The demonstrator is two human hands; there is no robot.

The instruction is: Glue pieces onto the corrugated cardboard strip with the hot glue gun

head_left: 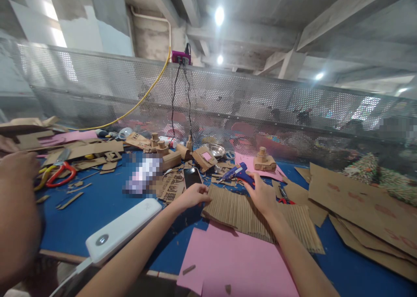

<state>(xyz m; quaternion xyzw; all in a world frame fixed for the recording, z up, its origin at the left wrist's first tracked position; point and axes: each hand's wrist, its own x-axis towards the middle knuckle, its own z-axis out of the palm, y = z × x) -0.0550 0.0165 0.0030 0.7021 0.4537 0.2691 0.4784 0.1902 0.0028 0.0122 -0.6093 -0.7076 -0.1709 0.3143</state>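
One glue gun, blue, in the right hand, fingers curled round its handle; nozzle toward the left and slightly down, barrel above the far edge of the sheet. Sheet: ribbed cardboard, before the person at the table's near middle; long axis left to right, right end nearer the person; ribs running across its width. Left hand: thumb and fingers pinching the sheet's far left corner.

Table: blue top. Pink paper, partly under the sheet. Phone, just beyond the left hand. Power bank, white, left of the left forearm. Scissors, red handles, farther left, among scraps. Cardboard pieces, right. Another person's arm, left edge.

Room: perforated screen behind the table; concrete ceiling, lamps lit.

Edges: near table edge visible below the power bank. Blue surface shows between power bank and scissors, also between sheet and cardboard pieces.
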